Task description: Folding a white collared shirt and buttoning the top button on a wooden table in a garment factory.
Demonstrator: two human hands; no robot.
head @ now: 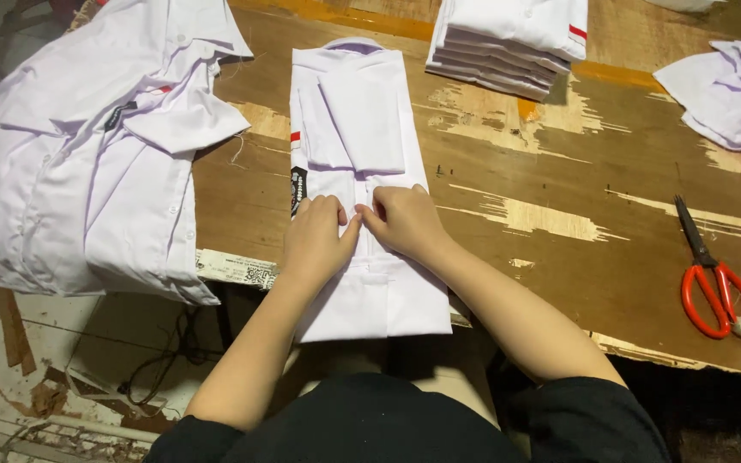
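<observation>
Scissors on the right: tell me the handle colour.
Orange-red handles on the scissors, shown in the head view.

Worn wooden table (pixel 559 189) with folded shirt (pixel 353 129), shirt stack (pixel 508 43), orange scissors (pixel 718 291), loose shirts (pixel 87 146).

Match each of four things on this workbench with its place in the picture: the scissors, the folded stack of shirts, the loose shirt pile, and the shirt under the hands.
Things:
1. scissors
2. folded stack
3. loose pile
4. shirt under the hands

Places:
A. far edge of the table, top centre
B. right side, near the front edge
C. centre, hanging over the front edge
D. left end, draped over the table's side

Pairs: 1-B, 2-A, 3-D, 4-C
</observation>
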